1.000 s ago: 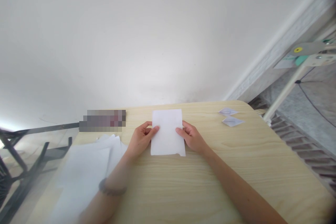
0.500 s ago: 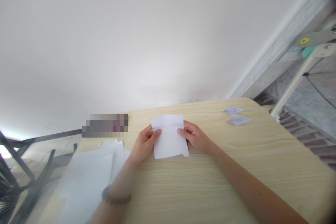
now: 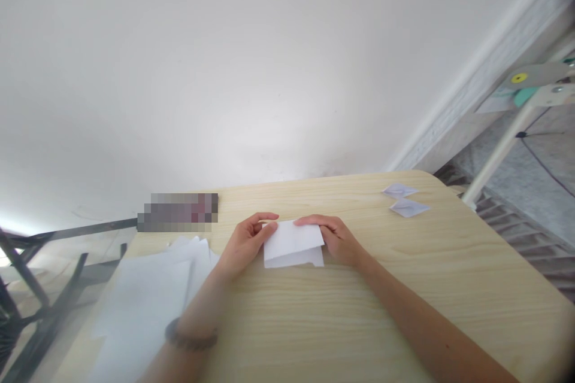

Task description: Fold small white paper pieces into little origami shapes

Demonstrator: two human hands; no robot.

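Observation:
A small white sheet of paper [image 3: 293,243] lies on the light wooden table [image 3: 359,311], bent over on itself so its far half leans toward me above the near half. My left hand [image 3: 246,241] pinches the sheet's upper left corner between thumb and forefinger. My right hand [image 3: 335,238] grips the upper right corner, fingers curled over the folded edge. A dark bracelet sits on my left wrist [image 3: 191,333].
A loose pile of white sheets [image 3: 153,287] covers the table's left part. Two small folded paper pieces [image 3: 404,200] lie at the far right corner. A white wall stands behind the table; a white pole [image 3: 498,152] and dark frame [image 3: 40,275] flank it.
The sheet's far edge has been brought over toward me, so the paper went from lying flat and tall to folded about in half. Both hands moved with that edge.

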